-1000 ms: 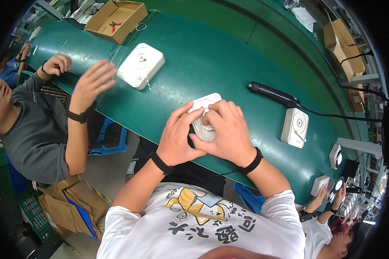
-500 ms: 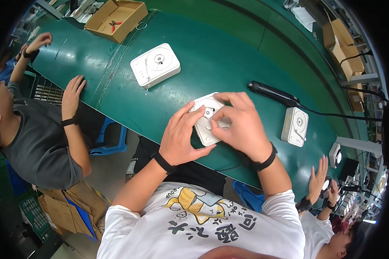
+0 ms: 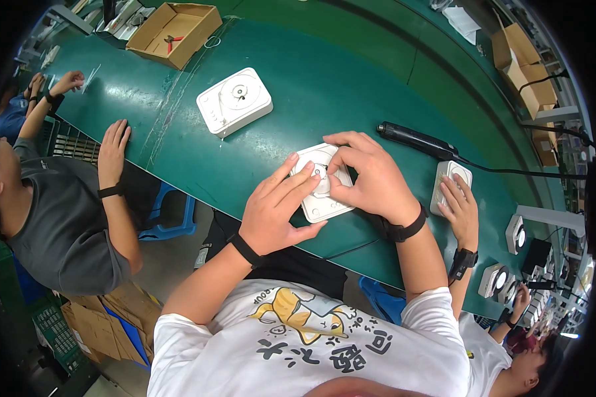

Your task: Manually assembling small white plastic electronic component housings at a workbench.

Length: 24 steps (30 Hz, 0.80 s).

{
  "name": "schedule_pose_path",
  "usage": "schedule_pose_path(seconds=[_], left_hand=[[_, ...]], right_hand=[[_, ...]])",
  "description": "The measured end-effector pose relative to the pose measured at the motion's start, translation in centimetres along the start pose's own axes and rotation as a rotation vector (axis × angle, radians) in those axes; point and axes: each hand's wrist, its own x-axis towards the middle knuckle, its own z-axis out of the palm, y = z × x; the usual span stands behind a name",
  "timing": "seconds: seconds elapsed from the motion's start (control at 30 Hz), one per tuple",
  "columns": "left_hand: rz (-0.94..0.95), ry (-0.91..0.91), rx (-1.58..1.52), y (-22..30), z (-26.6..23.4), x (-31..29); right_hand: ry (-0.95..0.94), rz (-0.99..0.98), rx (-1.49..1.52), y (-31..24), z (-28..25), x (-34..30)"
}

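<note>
A white boxy mini record player [image 3: 330, 210] with a round disc on top lies on the table in front of me. My left hand [image 3: 279, 206] rests over its left side, fingers stretched out and lying on it, two fingertips by the disc and the thumb spread toward the near edge. Over the right side, my right hand [image 3: 372, 177] is closed in a pinch at the disc's edge, its thumb and index finger close together. Whatever small part lies between them is hidden. A second white record player [image 3: 235, 102] stands farther left, untouched.
A black electric screwdriver [image 3: 417, 140] with a cable lies at the right. Beyond it, a co-worker's hand [image 3: 460, 205] rests on another white record player [image 3: 442, 173]. An open cardboard box [image 3: 175, 33] with red-handled pliers stands far left. Another co-worker's hand [image 3: 112, 149] lies on the table edge.
My right hand's pinch has shifted slightly at the disc, while my left hand stays nearly in place. The co-worker at the right has reached in and put a hand on the record player there.
</note>
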Motion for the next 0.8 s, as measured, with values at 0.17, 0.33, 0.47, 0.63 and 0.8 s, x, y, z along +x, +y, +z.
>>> schedule_pose_path(seconds=[0.17, 0.33, 0.47, 0.63, 0.8], left_hand=[[0.034, -0.063, 0.121, 0.5, -0.8, 0.9], [0.05, -0.112, 0.173, 0.5, -1.2, 1.1], [0.047, -0.123, 0.222, 0.9, -1.1, 1.0], [0.062, -0.177, 0.321, 1.4, -1.6, 1.5], [0.111, -0.269, 0.273, 0.5, -4.8, 3.2]], right_hand=[[0.006, 0.023, 0.141, 0.9, 0.5, 0.3], [0.02, -0.055, 0.17, 2.6, 1.2, 0.4], [-0.013, 0.01, 0.358, 3.8, 1.3, 0.5], [-0.034, -0.005, 0.467, 5.1, 1.6, 0.6], [0.038, 0.094, 0.443, 4.9, 1.9, 0.4]])
